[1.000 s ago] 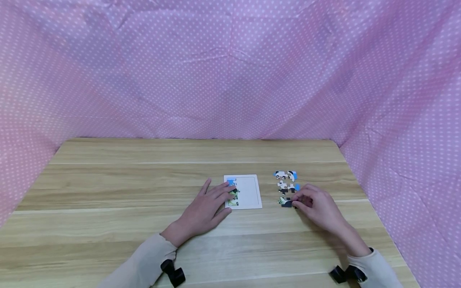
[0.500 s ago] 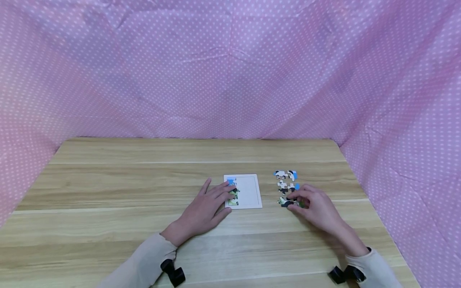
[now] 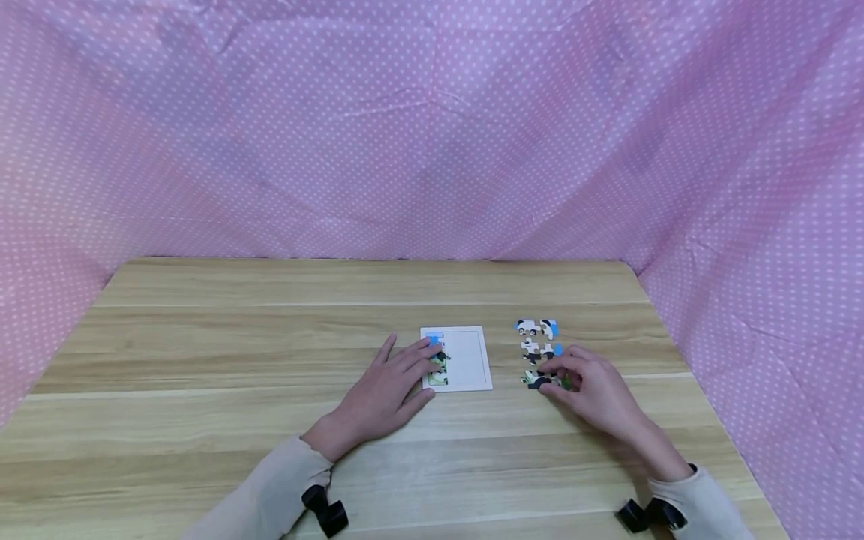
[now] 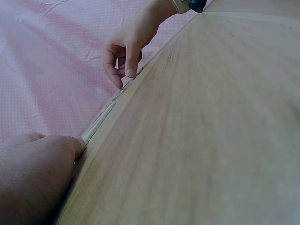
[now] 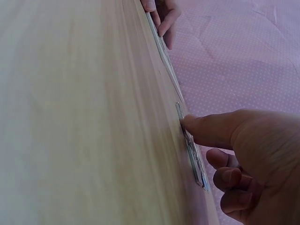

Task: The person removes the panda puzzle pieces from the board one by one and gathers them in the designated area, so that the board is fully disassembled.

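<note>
My left hand [image 3: 381, 397] lies with its fingers spread over the left part of a white square puzzle board [image 3: 467, 360]. Under the fingertips, a column of blue and green puzzle pieces [image 3: 439, 378] is set in that board, partly covered. To the right, my right hand [image 3: 597, 396] has thumb and index finger around a black, white and green puzzle piece [image 3: 532, 379] in the nearest row of loose ones. Another greenish piece [image 3: 565, 382] shows beneath the curved fingers. The right wrist view has the thumb [image 5: 211, 129] at the edge of the flat pieces [image 5: 193, 164].
Beyond the right hand lie loose panda pieces: a head pair [image 3: 526, 328] farthest back and a body pair [image 3: 530, 349] nearer. The wooden table [image 3: 236, 337] meets a pink dotted cloth [image 3: 432, 150] behind and at the sides. Black devices [image 3: 325, 511] sit on both wrists.
My right thumb and index finger have moved left from the right piece of the nearest row to the left one, uncovering some green on the right. The left hand stays put.
</note>
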